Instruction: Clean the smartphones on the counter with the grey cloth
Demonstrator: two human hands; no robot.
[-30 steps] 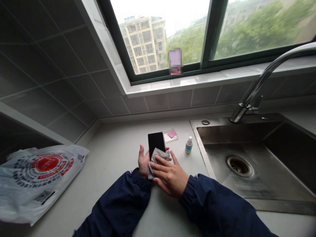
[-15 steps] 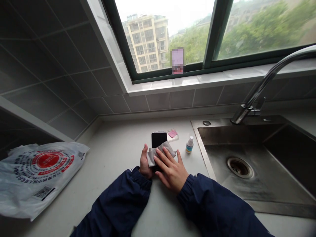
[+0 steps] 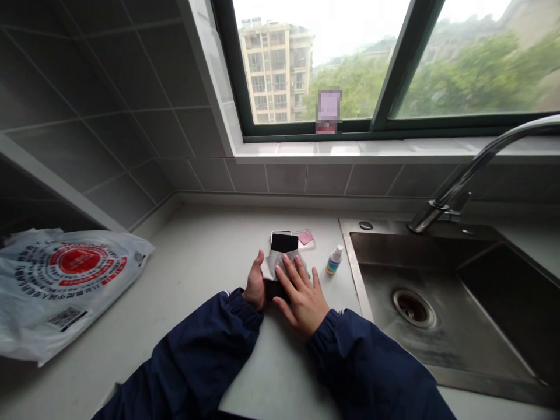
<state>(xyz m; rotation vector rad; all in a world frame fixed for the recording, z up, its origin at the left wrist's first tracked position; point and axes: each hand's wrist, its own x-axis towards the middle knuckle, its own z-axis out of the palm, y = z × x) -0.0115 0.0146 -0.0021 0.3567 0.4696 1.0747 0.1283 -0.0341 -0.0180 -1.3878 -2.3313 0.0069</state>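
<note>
My left hand (image 3: 254,282) grips a black-screened phone (image 3: 276,290) along its left side, thumb upright at the edge. Across the middle of the screen lies a grey cloth (image 3: 272,262), leaving dark glass showing above and below it. My right hand (image 3: 305,300) rests on the cloth with fingers spread and flat, pressing it against the phone. Just behind the phone is a clear case (image 3: 311,245) with a pink slip of paper (image 3: 305,237) on it. A small white-capped bottle (image 3: 335,260) with a blue and yellow label stands to the right of my right hand.
To the right, a steel sink (image 3: 356,274) is set into the white counter (image 3: 188,256), with a chrome faucet (image 3: 455,186) arching over it. A printed white plastic bag (image 3: 105,315) lies at the left. Behind are a tiled wall and a window.
The cloth under my right hand has shifted on the phone, so more dark screen shows below it. My left hand keeps its hold. The camera view has tilted slightly.
</note>
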